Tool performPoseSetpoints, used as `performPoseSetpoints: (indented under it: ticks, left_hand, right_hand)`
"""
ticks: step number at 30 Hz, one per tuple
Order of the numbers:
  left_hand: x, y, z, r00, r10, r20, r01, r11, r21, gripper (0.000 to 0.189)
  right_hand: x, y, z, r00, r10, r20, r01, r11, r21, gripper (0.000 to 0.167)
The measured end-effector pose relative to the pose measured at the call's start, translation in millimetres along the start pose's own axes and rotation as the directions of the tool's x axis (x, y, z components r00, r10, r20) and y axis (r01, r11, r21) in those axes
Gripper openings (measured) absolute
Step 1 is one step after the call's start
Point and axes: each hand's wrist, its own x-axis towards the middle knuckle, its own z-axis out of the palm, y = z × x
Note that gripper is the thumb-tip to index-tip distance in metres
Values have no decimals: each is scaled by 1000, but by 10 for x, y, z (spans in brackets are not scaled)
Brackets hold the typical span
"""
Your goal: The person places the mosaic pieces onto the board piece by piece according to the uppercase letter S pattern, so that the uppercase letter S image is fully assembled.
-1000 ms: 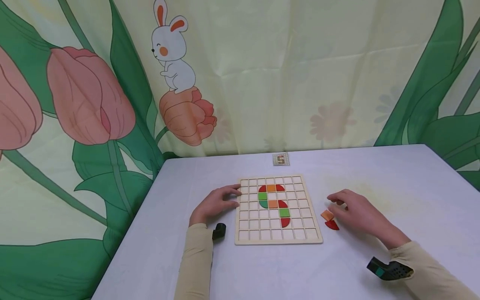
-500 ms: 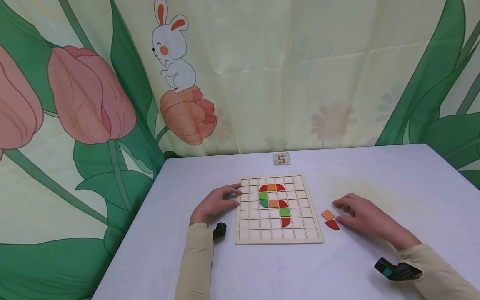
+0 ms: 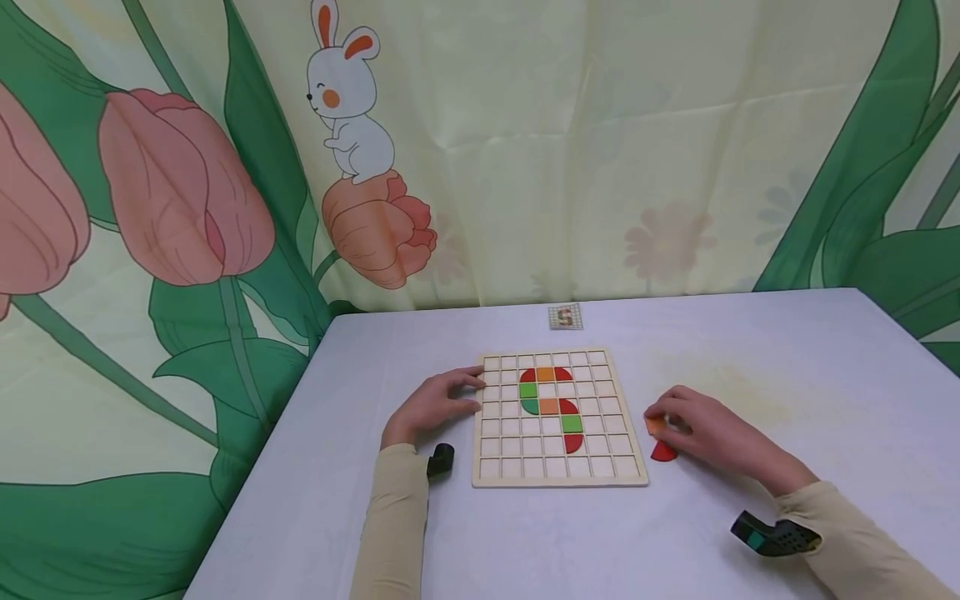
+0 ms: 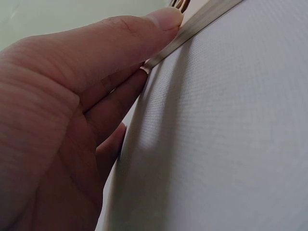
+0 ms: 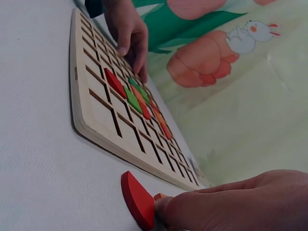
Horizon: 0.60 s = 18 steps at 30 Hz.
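My left hand [image 3: 431,408] rests along the left side of a wooden grid board [image 3: 510,480], its thumb [image 4: 161,19] and fingertips touching the rim. On the right, my right hand [image 3: 701,425] pinches an orange square tile [image 3: 654,426] between thumb and fingers, low over the table. Just below that tile lies a red quarter-round tile [image 3: 663,451]; in the right wrist view this red tile [image 5: 138,202] is right beside the thumb, which hides most of the orange one. Several red, orange and green tiles [image 3: 572,424] form an S-like shape in the board's cells.
A small card [image 3: 566,317] with a gridded S-like picture lies at the back of the white-covered table [image 3: 390,350]. A printed curtain [image 3: 510,167] with tulips and a rabbit hangs behind the table.
My right hand first drew back right from the two loose tiles, then came back left and took hold of the orange one. The left hand has stayed at the board.
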Motion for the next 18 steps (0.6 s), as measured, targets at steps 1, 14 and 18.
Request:
performPoseSetpoints:
  ticks: [1, 14, 18]
  left_hand:
    - [-1, 2, -1, 1000, -1, 0, 1, 1000, -1, 36]
    - [5, -6, -5, 1000, 7, 4, -7, 1000, -3, 35]
    - [3, -7, 1, 1000, 1, 0, -1, 1000, -5, 35]
  right_hand:
    - [3, 0, 4, 1000, 4, -9, -4, 1000, -12, 22]
    - [16, 17, 11, 999, 19, -47, -22, 997, -76, 29]
    - [14, 9, 9, 999, 8, -49, -12, 997, -79, 27]
